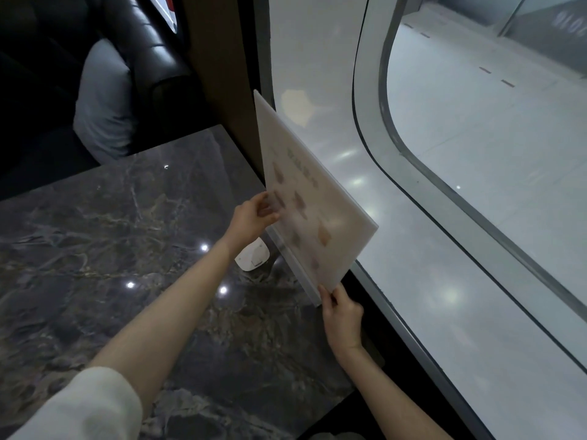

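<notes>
A translucent white menu board [314, 198] with faint printed pictures stands on edge at the right rim of a dark marble table [127, 249]. Its lower edge sits in a clear base strip [295, 265]. My left hand [254, 215] pinches the board's left edge about halfway along, thumb on the near face. My right hand [341, 315] grips the board's near bottom corner where the strip ends.
A small white device [253, 257] lies on the table just left of the board. A black leather sofa [139, 42] with a grey cushion [104, 100] is behind the table. A glass wall [476, 154] and a brown pillar [219, 74] bound the right side.
</notes>
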Demonstrator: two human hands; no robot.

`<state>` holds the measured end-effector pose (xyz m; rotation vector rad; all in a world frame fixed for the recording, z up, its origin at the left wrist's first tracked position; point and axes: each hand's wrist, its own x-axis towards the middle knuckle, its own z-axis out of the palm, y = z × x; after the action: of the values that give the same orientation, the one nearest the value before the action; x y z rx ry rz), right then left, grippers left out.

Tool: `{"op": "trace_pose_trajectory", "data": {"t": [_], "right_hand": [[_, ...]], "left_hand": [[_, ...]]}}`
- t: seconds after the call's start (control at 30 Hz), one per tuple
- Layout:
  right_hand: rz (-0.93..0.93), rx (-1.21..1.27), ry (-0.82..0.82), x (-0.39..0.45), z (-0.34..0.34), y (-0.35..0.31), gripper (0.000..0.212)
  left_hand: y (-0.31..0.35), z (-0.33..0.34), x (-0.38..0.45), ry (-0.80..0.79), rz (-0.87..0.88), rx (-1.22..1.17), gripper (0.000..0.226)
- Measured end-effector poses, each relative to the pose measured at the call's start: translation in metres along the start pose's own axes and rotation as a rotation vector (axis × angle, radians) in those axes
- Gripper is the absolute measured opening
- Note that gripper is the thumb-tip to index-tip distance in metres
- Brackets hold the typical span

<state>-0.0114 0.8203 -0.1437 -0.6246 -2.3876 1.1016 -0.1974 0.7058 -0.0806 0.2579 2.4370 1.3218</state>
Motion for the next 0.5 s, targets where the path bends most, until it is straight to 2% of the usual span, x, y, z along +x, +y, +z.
{"op": "trace_pose_trajectory", "data": {"t": [0.2,0.4,0.5], "right_hand": [[-0.048,-0.107,-0.063,0.005,-0.001,0.0,0.012],[0.004,-0.243,-0.251,0.006,-0.007,0.002,0.022],[-0.016,-0.352,-0.292,0.006,-0.013,0.003,0.03]], "left_hand": [[-0.004,0.002,0.002,0.01,-0.023,0.012,0.066],[-0.002,0.002,0.0,0.018,-0.019,0.025,0.061],[0.002,0.0,-0.005,0.031,0.01,0.075,0.054]]}}
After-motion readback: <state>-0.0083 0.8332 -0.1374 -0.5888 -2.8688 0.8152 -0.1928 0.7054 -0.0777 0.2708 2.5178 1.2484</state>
